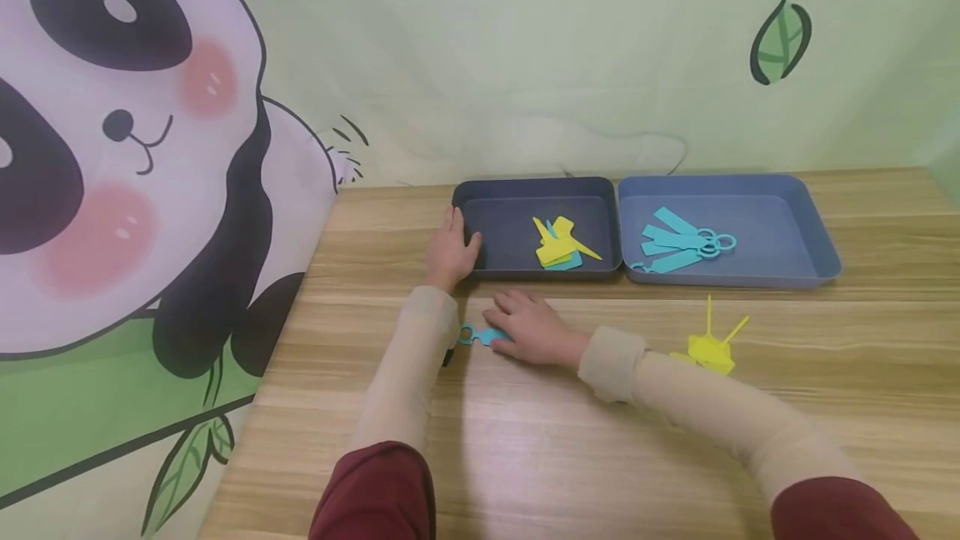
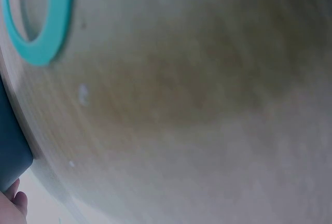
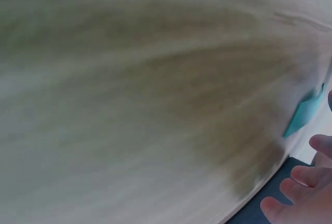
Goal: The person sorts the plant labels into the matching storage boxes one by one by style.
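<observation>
My left hand [image 1: 450, 252] rests at the left wall of a dark navy tray [image 1: 510, 227], its thumb over the rim. My right hand [image 1: 534, 327] is low over the table in front of that tray, fingers spread, covering part of a turquoise tag with a ring end [image 1: 483, 335]. The tag's ring [image 2: 61, 19] shows large in the left wrist view. In the right wrist view, the relaxed fingers [image 3: 298, 190] are beside the tag [image 3: 305, 111]. Yellow T-shaped plant labels [image 1: 555, 250] and turquoise pieces lie in the navy tray.
A lighter blue tray [image 1: 772, 227] adjoins the navy one on the right and holds several turquoise ring-ended tags [image 1: 678, 240]. On the wooden table [image 1: 570, 457], more yellow plant labels [image 1: 711, 350] lie beside my right forearm. A panda-printed cloth [image 1: 480, 48] hangs behind.
</observation>
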### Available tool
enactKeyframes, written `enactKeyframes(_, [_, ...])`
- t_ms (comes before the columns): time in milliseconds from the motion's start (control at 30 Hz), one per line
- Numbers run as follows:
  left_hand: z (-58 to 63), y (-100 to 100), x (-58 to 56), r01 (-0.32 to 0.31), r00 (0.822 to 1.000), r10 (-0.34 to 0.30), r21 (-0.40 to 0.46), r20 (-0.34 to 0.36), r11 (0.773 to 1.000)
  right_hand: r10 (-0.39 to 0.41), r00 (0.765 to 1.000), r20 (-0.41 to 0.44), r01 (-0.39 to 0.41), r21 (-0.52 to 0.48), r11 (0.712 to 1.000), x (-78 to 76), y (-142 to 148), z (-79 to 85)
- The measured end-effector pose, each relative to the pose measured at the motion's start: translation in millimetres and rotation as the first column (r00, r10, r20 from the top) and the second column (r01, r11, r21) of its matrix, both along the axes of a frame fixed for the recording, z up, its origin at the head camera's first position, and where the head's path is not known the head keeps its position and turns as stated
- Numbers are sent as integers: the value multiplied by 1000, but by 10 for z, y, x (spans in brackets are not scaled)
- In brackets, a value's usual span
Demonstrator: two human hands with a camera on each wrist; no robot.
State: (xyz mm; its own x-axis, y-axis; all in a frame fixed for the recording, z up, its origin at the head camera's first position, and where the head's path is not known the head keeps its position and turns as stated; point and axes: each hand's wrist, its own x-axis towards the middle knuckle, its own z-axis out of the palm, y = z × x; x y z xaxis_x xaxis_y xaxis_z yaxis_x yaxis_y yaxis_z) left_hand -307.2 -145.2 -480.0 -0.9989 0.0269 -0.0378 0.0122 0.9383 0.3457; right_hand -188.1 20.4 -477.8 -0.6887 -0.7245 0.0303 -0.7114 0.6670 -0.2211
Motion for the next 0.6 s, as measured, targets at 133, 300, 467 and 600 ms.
enactKeyframes(133, [2, 0, 4, 3, 1000, -3, -3, 0, 1000, -2, 1000, 9, 2, 13, 1000, 28, -28, -17])
enactKeyframes(300, [10, -1, 15, 4, 1000, -4, 1, 2, 1000, 0, 1000, 30, -1, 10, 1000, 51, -36, -7])
enactKeyframes(467, [6, -6, 14, 12, 1000, -12, -5, 1, 1000, -3, 999, 53, 3, -2, 1000, 55, -32, -5])
enactKeyframes(600, [1, -9, 8, 15, 1000, -15, 8, -6, 1000, -18, 997, 71, 20, -29, 999, 48, -23, -9])
